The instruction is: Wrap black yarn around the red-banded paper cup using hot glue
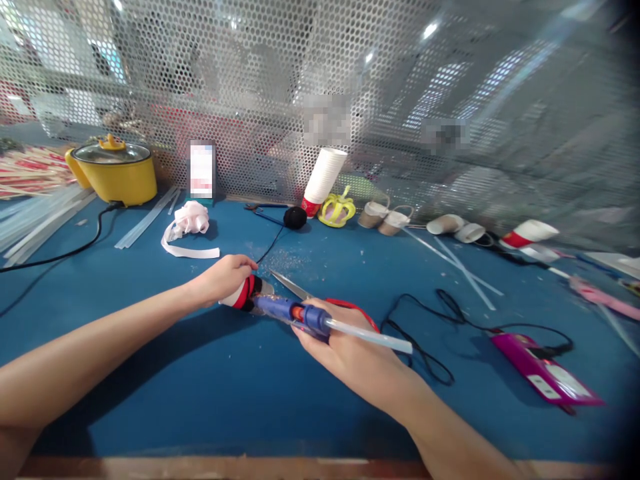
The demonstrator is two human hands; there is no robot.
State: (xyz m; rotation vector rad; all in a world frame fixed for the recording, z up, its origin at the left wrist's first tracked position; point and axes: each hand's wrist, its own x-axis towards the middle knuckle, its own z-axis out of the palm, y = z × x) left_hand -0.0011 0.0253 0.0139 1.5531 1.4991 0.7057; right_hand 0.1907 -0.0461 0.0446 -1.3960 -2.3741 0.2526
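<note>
blue counter (210, 387), perforated metal screen (300, 80) along its back edge. one yellow pot (114, 175) with lid, back left, black cord running off it. loose clear glue sticks (150, 217) lie beside the pot, two more crossed at mid right. one magenta device (545, 372) on the right with a black cable looped next to it. one stack of white paper cups (323, 179) leaning on the screen, about five single cups lying further right. one white ribbon bundle (189, 223). one yellow crown-shaped piece (337, 211). one black ball (295, 217). one pair of scissors (295, 288) with red handles, blades open, just behind the hands.

right hand (345, 350): fingers clenched round one blue glue gun (293, 312), a clear stick poking out of its rear toward the right. left hand (225, 279): fingers curled over one small red and white cup (243, 293), pinning it on its side on the counter.

gun nozzle points left and meets the cup just under the left fingertips. cup sits centre of the counter, between the two hands, scissors just beside it.
</note>
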